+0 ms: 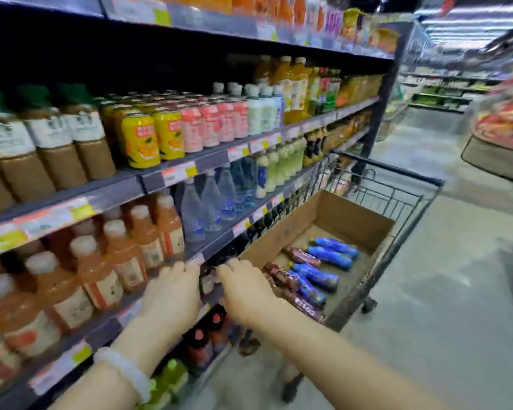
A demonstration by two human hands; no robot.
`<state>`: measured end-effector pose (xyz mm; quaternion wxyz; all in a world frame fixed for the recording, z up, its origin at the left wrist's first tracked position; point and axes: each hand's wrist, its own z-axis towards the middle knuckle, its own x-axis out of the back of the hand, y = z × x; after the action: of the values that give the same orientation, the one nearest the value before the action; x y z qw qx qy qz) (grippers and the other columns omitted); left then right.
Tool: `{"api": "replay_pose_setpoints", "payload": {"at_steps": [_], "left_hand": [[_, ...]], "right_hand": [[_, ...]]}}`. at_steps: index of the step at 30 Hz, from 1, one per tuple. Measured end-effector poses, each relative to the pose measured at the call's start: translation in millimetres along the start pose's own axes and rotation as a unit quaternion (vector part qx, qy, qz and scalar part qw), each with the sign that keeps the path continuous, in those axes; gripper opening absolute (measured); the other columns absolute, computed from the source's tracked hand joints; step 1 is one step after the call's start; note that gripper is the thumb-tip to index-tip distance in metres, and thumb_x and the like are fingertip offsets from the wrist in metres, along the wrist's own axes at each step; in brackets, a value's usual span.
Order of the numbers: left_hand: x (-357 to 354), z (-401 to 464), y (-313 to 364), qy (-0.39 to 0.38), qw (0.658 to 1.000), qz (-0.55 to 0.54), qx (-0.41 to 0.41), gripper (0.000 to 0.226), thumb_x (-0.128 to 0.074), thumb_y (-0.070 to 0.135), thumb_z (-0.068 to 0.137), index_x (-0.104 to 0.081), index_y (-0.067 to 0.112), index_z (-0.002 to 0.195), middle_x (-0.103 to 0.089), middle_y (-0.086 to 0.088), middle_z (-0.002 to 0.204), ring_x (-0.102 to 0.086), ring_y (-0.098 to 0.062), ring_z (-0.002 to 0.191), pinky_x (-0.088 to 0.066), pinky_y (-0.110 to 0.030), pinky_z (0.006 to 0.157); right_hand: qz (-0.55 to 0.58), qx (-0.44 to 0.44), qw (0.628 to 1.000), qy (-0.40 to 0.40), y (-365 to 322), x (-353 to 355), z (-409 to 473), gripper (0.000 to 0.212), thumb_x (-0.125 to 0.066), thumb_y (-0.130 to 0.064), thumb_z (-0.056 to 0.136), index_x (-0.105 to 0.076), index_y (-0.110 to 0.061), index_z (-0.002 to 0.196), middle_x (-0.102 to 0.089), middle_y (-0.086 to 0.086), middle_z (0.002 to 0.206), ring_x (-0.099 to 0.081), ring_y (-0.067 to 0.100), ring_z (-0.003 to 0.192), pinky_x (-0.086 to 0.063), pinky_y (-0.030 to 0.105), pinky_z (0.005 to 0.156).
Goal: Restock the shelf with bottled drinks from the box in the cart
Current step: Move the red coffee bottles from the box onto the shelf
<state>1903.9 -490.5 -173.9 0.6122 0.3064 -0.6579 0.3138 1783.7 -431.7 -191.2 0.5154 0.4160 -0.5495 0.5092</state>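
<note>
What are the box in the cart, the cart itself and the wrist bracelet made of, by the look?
Box: corrugated cardboard, matte brown, scuffed walls, raw cut edges.
Cart: metal wire, likely dark-coated steel; thin welded grid bars.
Bracelet on the left wrist: pale, translucent round beads with a soft sheen; stone, glass or plastic, cannot tell which.

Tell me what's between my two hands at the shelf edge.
In the head view, a dark bottle sits between the left hand and right hand; blur hides who grips it.
</note>
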Motion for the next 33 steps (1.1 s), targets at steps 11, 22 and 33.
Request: {"api": "replay_pose_setpoints", "payload": {"at_steps": [11,22,33], "left_hand": [[-46,30,149,-0.097,0.993,0.003,-0.072,0.042,-0.054,0.028,0.09,-0.039,0.014,0.127,-0.045,-0.009,0.128,-0.042,-0.031,0.121,-0.042,-0.041,0.09],[-91,158,185,-0.136,0.987,-0.055,-0.07,0.035,-0.054,0.026,0.088,-0.045,0.016,0.12,-0.047,-0.008,0.124,-0.044,-0.03,0.118,-0.041,-0.042,0.091],[-135,280,184,-0.227,0.969,-0.095,-0.015,0.048,-0.058,0.033,0.088,-0.041,0.013,0.128,-0.047,-0.01,0.127,-0.045,-0.03,0.12,-0.041,-0.04,0.093]], "right_hand": [[0.02,-0.148,0.987,-0.066,159,-42,-81,0.04,-0.057,-0.024,0.087,-0.043,-0.008,0.121,-0.046,0.012,0.125,-0.044,0.034,0.118,-0.04,0.041,0.093],[0.08,-0.192,0.971,-0.117,252,-64,-5,0.04,-0.055,-0.028,0.089,-0.045,-0.008,0.122,-0.047,0.012,0.126,-0.044,0.031,0.12,-0.041,0.038,0.096],[0.102,-0.208,0.939,-0.255,333,-138,103,0.045,-0.056,-0.027,0.088,-0.042,-0.006,0.126,-0.047,0.017,0.126,-0.047,0.033,0.118,-0.041,0.037,0.094]]}}
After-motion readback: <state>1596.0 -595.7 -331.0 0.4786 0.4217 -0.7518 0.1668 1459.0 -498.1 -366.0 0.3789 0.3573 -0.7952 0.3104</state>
